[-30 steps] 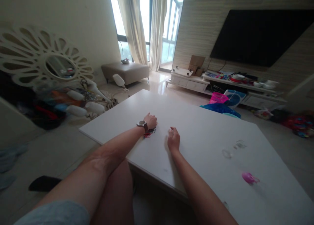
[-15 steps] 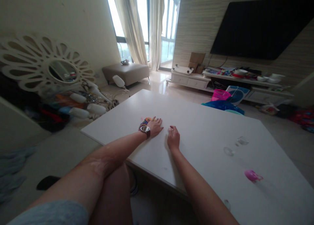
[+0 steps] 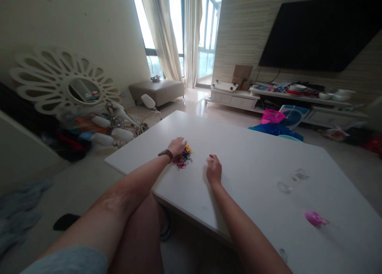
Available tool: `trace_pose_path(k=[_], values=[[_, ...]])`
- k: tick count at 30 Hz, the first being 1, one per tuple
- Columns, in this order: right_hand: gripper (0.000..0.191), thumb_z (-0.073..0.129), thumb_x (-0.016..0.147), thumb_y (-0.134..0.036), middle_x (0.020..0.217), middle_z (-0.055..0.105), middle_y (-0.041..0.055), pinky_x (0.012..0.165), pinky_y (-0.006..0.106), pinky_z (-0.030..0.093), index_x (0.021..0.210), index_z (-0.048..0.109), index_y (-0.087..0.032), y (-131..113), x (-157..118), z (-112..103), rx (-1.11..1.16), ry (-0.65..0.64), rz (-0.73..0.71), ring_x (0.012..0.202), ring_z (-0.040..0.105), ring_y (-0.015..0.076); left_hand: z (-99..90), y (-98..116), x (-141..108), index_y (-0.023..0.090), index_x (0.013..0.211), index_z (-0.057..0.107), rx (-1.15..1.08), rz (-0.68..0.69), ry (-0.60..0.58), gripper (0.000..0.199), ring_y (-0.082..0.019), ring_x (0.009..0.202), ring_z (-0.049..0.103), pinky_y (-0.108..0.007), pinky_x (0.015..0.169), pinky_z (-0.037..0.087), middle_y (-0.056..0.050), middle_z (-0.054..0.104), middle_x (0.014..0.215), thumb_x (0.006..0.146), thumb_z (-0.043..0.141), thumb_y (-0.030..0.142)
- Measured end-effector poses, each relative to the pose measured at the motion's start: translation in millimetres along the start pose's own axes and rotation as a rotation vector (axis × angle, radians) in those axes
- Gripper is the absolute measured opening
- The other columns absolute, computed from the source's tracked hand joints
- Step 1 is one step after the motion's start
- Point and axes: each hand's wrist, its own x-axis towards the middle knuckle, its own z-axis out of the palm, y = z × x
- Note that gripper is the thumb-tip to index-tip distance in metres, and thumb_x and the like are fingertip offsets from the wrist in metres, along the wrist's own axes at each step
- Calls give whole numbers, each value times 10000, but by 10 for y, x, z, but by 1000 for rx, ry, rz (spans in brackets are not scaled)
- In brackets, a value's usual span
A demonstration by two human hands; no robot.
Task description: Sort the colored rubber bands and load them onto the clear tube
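A small pile of multicoloured bands point(image 3: 182, 159) lies on the white table point(image 3: 238, 154). My left hand point(image 3: 177, 145), with a dark watch point(image 3: 166, 154) on its wrist, rests at the pile's upper left edge, palm down. Its fingers curve downward, and their tips are too small and blurred to tell what they touch. To the right of the pile, my right hand point(image 3: 214, 168) rests on the table with its fingers curled together around something small and whitish that I cannot make out.
Clear plastic pieces point(image 3: 301, 174) and a clear ring point(image 3: 284, 187) lie on the table's right part. Nearer is a pink object point(image 3: 314, 218), with a small clear piece point(image 3: 283, 255) by the near edge. A pink basket point(image 3: 272, 116) stands beyond the table.
My left hand has moved left and slightly away from me, uncovering the bands, which now lie more spread out. My right hand keeps nearly the same place. The view has shifted slightly.
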Motion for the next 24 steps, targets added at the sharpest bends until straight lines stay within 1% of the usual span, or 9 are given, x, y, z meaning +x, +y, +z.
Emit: trace_pose_path(k=[2,4,6,8,12,15,17,19,24], values=[[348,370,953,-365,1032,701,106,883,359,453,1056,648,-182,11,0,0,-2,0,2,959,626,245,-56,-105,26,155,1041,691,-53,-35,-29,367,-253,1143,606,-373,1012,453,-143,707,1148,940,415,374],[348,370,951,-368,1021,702,102,875,357,454,1052,648,-184,23,0,0,-3,3,3,947,626,244,-77,-188,38,154,969,707,-116,-53,-53,393,-232,1006,639,-330,921,493,-111,738,1019,926,410,408],[348,371,952,-371,1010,703,98,865,353,454,1048,650,-185,34,2,-1,-4,7,3,935,626,242,-79,-239,57,154,950,721,-179,-61,-63,417,-220,937,645,-312,869,507,-81,750,962,909,412,431],[348,373,952,-375,999,704,94,855,347,453,1043,652,-189,40,3,-4,-7,11,-1,925,625,240,-75,-269,90,153,984,734,-239,-66,-52,433,-214,943,649,-304,862,509,-66,755,990,897,409,426],[350,371,954,-379,990,707,89,842,339,448,1029,656,-190,34,2,-16,-14,13,-5,906,620,235,-65,-321,134,130,1075,729,-308,-94,15,469,-223,1055,640,-322,940,488,-92,733,1144,896,362,361],[360,365,956,-382,997,709,93,837,336,443,1030,656,-185,26,-1,-26,-32,7,-6,904,622,235,-40,-334,106,131,1086,729,-326,-84,0,465,-223,1018,655,-326,921,503,-88,740,1120,889,375,358],[364,365,957,-385,1002,710,96,839,338,439,1035,657,-182,27,-2,-29,-49,2,-5,913,624,239,-17,-309,82,147,1051,744,-326,-45,-46,431,-214,956,670,-307,879,520,-61,757,1050,875,423,374],[367,364,958,-388,1006,710,98,842,337,436,1035,658,-181,33,-1,-28,-62,-1,-7,923,624,240,5,-260,71,154,1041,751,-309,-3,-68,416,-213,948,674,-296,873,524,-51,761,1028,874,442,376],[366,363,955,-394,963,704,80,811,321,433,1018,657,-186,46,6,-24,-84,-12,-24,878,612,226,71,-109,72,151,1185,707,-199,68,-54,439,-234,1109,635,-310,976,488,-100,709,1218,866,491,360]])
